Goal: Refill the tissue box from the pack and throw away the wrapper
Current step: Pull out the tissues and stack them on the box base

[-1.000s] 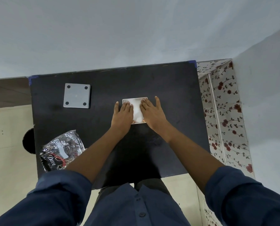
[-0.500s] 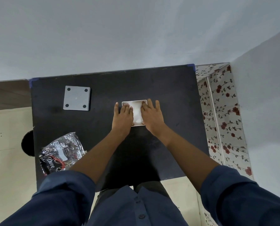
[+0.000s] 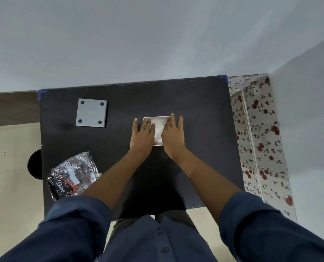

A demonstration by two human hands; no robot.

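A white square tissue box (image 3: 158,129) sits open near the middle of the black table (image 3: 195,103), with white tissues showing in it. My left hand (image 3: 143,135) lies flat on its left half and my right hand (image 3: 173,137) flat on its right half. The fingers are stretched out and reach the box's far edge. Only a strip of tissue shows between the hands. The crumpled silver-and-black wrapper (image 3: 73,174) lies at the table's front left, partly behind my left sleeve. A grey square cover (image 3: 91,112) with four dark dots lies at the back left.
A round black object (image 3: 34,165) sits on the floor just past the table's left edge. A rose-patterned panel (image 3: 257,138) runs along the right side. A pale wall stands right behind the table.
Both hands have slid a little forward over the tissues, so their fingertips now reach the box's far edge. The wrapper and the grey cover have not moved.
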